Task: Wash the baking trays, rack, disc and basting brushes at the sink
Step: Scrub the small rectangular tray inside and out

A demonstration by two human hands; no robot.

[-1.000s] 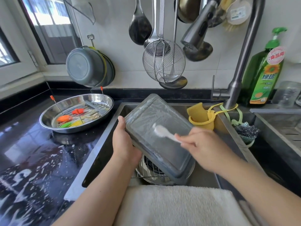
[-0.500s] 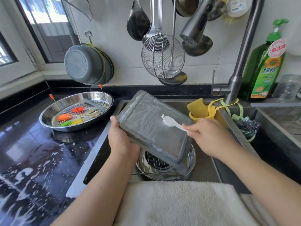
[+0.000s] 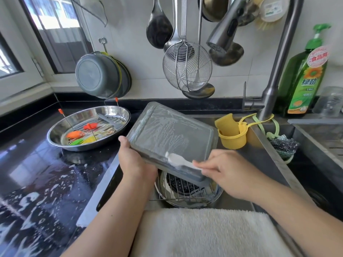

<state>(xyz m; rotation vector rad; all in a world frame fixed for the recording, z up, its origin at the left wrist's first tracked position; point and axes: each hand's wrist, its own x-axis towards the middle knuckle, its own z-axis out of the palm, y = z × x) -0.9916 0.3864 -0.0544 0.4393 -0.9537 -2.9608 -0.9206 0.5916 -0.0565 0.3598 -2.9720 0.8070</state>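
Observation:
I hold a grey rectangular baking tray [image 3: 172, 138] upside down and tilted over the sink [image 3: 265, 145]; its bottom is streaked with soap. My left hand [image 3: 133, 160] grips its left edge. My right hand [image 3: 228, 171] pinches a white brush [image 3: 178, 159] whose head lies on the tray's near edge. Below the tray, a wire rack [image 3: 185, 191] lies on a round metal dish in the sink. On the counter to the left, a round steel tray [image 3: 115, 112] holds orange, red, green and yellow basting brushes [image 3: 81, 136] on a small rack.
A wet black counter [image 3: 37, 179] runs along the left. A white towel [image 3: 204, 232] covers the sink's front edge. A yellow sponge holder [image 3: 233, 134] hangs by the tap [image 3: 276, 71]. Ladles and a wire skimmer [image 3: 187, 65] hang above; a green detergent bottle [image 3: 304, 78] stands right.
The brush has slid from the tray's middle down to its near edge. My right hand moved toward me with it. The tray stays in my left hand, tilted slightly more.

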